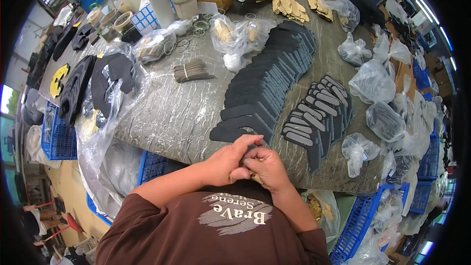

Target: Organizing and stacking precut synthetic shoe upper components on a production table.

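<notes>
The person wears a dark brown short-sleeved T-shirt with a pale grey brushstroke patch and white lettering printed on the chest. Both forearms are bare, with no gloves, watch or rings showing.

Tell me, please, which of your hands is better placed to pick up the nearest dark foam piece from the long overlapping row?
Probably the left hand: its fingertips lie beside the near end of the row of dark flat foam pieces, while the right hand sits closer to the body, curled around a small tan object that is mostly hidden.
</notes>
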